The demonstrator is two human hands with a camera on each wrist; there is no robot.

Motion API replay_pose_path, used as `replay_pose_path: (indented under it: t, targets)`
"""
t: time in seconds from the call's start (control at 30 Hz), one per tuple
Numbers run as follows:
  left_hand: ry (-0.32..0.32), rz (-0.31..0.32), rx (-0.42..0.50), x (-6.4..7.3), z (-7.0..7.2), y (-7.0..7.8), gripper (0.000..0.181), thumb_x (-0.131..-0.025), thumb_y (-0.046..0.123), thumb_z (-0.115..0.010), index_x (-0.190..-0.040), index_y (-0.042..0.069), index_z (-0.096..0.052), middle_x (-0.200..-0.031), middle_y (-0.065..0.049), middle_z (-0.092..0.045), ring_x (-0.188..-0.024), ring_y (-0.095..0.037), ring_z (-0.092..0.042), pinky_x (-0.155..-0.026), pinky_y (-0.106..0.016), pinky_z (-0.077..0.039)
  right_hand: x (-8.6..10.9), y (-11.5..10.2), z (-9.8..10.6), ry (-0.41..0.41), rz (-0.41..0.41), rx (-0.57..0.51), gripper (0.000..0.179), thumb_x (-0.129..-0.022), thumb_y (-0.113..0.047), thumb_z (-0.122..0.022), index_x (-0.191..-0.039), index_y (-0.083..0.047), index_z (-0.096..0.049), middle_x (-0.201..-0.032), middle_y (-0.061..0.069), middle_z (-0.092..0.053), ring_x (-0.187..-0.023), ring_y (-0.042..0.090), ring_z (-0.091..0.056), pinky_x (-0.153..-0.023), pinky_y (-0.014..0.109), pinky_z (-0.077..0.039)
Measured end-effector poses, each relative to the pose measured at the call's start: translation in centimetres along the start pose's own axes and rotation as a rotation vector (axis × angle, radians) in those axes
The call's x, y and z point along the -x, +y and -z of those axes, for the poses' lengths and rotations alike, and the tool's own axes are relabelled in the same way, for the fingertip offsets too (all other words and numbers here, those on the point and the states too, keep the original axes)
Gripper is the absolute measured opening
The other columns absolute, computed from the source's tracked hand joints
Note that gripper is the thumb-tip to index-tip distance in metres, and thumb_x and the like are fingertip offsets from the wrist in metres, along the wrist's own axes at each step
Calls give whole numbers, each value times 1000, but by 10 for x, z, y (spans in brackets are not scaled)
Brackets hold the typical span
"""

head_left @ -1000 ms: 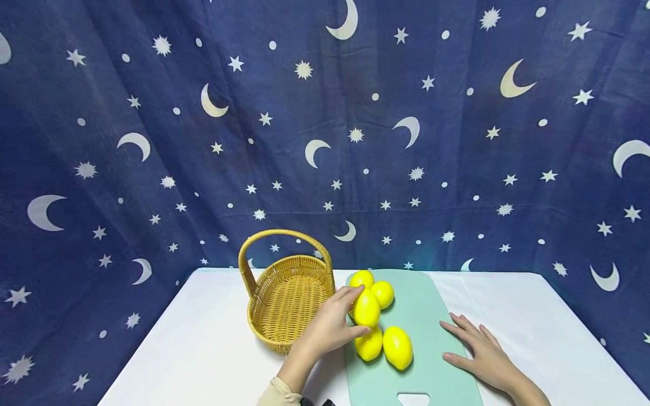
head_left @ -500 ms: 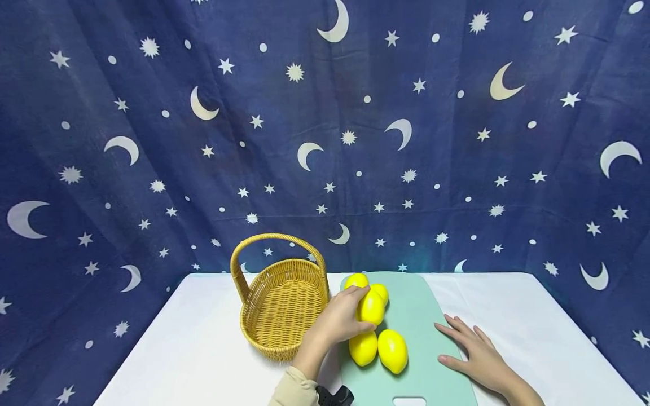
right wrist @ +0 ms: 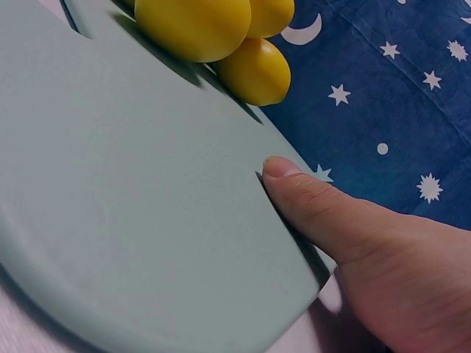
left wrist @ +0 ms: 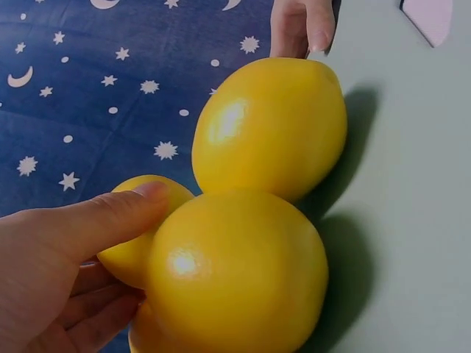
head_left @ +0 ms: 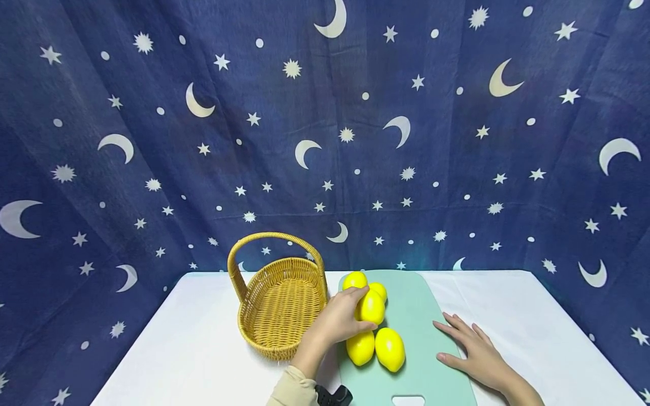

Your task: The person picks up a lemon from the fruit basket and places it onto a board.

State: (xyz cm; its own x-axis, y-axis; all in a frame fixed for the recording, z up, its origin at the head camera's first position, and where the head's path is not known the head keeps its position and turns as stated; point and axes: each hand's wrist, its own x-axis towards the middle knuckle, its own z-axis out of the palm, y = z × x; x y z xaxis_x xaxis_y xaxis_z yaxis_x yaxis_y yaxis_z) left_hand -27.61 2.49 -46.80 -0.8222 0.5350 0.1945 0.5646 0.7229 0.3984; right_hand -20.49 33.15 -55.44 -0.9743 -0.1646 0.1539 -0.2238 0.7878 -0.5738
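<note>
My left hand [head_left: 339,317] pinches a yellow lemon [head_left: 372,308] between thumb and fingers, over the left side of a pale green cutting board [head_left: 418,332]. In the left wrist view, the thumb lies across the held lemon [left wrist: 126,259], partly hidden behind a nearer lemon [left wrist: 239,272]. Two lemons sit close together in front of the hand, the right one [head_left: 390,349] beside the left one [head_left: 360,348]. Behind it are another two, a far lemon [head_left: 354,280] and one partly covered [head_left: 378,291]. My right hand [head_left: 474,352] rests with spread fingers at the board's right edge, its thumb [right wrist: 316,198] over that edge.
Left of the board stands a wicker basket [head_left: 244,332] with a tall arched handle [head_left: 276,235], its woven bottom showing. A white cloth [head_left: 167,344] covers the table. Behind hangs a dark blue curtain [head_left: 284,169] with moons and stars. The board has a handle slot near its front.
My left hand has shifted slightly right over the board with the lemon in its grip. The head view has turned a little. My right hand has stayed at the board's edge.
</note>
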Motion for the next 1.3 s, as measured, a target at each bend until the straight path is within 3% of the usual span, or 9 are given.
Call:
replay_pose_path:
  t: [0.7,1.3]
  targets:
    - [39,-70,-72,-2,-8,-2,75,-75,39,-78,-138,11,-48,-132,-3,-59,-119,-16,-57,-103,-32,-45,-1,1,-1,8,-1,9,66,-79,-51,-69,-134,-18,-54,-148,20,-37,-136,49,-26,-112,63,-4]
    - [32,-65,-117,-3,-13,-2,75,-76,48,-75,-138,12,-50,-132,-1,-59,-121,-17,-55,-102,-37,-42,0,0,0,11,-5,0,66,-79,-51,-69,-134,-18,-54,-148,20,-36,-136,49,-26,-114,60,0]
